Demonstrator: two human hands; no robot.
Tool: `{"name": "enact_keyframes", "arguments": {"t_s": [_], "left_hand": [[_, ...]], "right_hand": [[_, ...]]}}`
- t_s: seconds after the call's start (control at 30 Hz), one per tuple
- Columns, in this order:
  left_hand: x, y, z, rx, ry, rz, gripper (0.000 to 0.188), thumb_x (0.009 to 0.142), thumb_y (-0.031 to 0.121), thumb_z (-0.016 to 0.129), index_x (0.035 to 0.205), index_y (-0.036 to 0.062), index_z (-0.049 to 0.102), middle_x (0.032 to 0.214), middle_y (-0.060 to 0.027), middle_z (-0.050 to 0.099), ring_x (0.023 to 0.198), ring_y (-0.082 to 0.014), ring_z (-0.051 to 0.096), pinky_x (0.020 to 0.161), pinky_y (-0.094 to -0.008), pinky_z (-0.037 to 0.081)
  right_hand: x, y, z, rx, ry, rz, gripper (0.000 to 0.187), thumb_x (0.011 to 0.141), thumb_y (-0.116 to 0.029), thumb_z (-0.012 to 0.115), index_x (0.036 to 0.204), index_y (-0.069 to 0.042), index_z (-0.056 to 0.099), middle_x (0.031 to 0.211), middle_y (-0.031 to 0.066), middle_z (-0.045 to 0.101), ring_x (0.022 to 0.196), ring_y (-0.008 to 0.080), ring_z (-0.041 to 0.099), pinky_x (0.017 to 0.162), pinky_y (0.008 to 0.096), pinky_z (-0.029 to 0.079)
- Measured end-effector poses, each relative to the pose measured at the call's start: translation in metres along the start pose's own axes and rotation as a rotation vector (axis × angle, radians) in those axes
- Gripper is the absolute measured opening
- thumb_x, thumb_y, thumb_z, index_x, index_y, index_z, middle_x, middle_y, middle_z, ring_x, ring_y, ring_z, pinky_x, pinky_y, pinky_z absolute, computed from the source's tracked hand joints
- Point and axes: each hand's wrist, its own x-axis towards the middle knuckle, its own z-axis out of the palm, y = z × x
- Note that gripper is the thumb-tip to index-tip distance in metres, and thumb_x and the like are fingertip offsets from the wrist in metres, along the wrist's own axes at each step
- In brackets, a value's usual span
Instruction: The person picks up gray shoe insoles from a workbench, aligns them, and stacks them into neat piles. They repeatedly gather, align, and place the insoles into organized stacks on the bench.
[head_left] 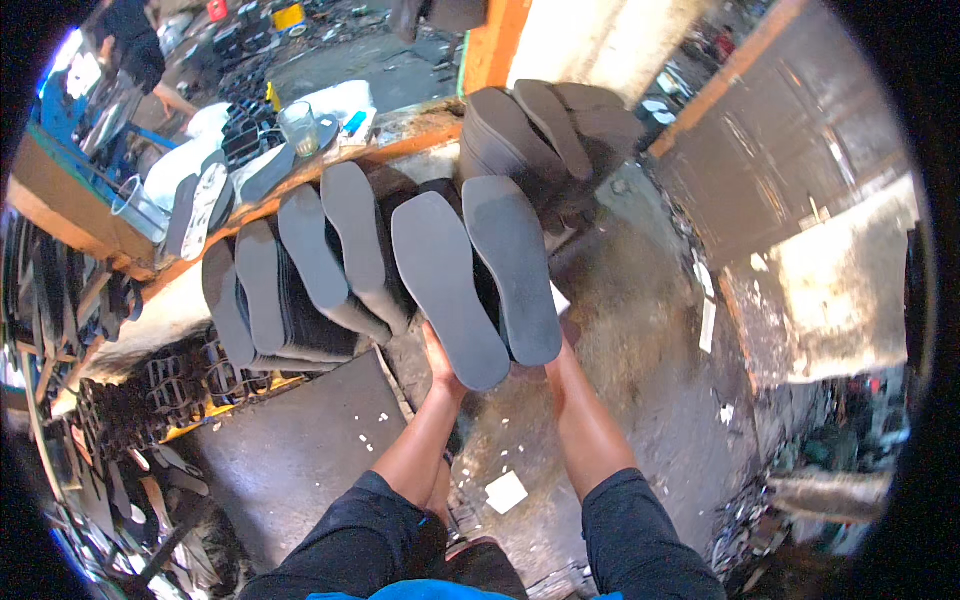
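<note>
Two grey shoe soles lie side by side in front of me, toes pointing away. The left shoe sole [445, 285] is lighter and the right shoe sole [513, 270] darker; whether more soles lie beneath them, I cannot tell. My left hand [442, 362] grips the left one at its heel end, thumb along the outer edge, other fingers hidden. At the other heel, my right hand [561, 362] holds from below, mostly covered by the sole. Just left of them stand several stacks of similar soles [312, 245], leaning along the wall.
Dark brown sole stacks [510, 140] stand beyond, near the wall corner. A ledge [400, 150] carries a drinking glass [298, 128] and loose soles. A dark board [290, 455] lies at lower left. White scrap [506, 492] litters the floor. Another person [135, 45] is at far upper left.
</note>
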Motion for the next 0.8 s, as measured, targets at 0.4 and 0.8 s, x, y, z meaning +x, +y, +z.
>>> {"name": "enact_keyframes", "arguments": {"t_s": [0.4, 0.8], "left_hand": [[0.156, 0.009, -0.030, -0.279, 0.122, 0.044, 0.053, 0.099, 0.057, 0.051, 0.124, 0.0117, 0.061, 0.110, -0.0073, 0.069, 0.099, -0.0244, 0.068, 0.086, -0.0422, 0.057], [0.178, 0.046, -0.024, -0.077, 0.280, 0.211, 0.038, 0.100, 0.040, 0.058, 0.124, 0.0102, 0.063, 0.110, -0.0053, 0.069, 0.098, -0.0219, 0.068, 0.079, -0.0367, 0.059]], "right_hand": [[0.171, 0.028, -0.007, -0.092, -0.074, 0.191, 0.041, 0.101, -0.036, 0.059, 0.129, -0.007, 0.064, 0.110, 0.0057, 0.073, 0.093, 0.0228, 0.070, 0.083, 0.0402, 0.058], [0.275, 0.140, -0.056, -0.250, -0.251, 0.174, 0.039, 0.100, -0.033, 0.059, 0.130, -0.007, 0.063, 0.110, 0.0072, 0.073, 0.092, 0.0255, 0.070, 0.081, 0.0426, 0.059]]}}
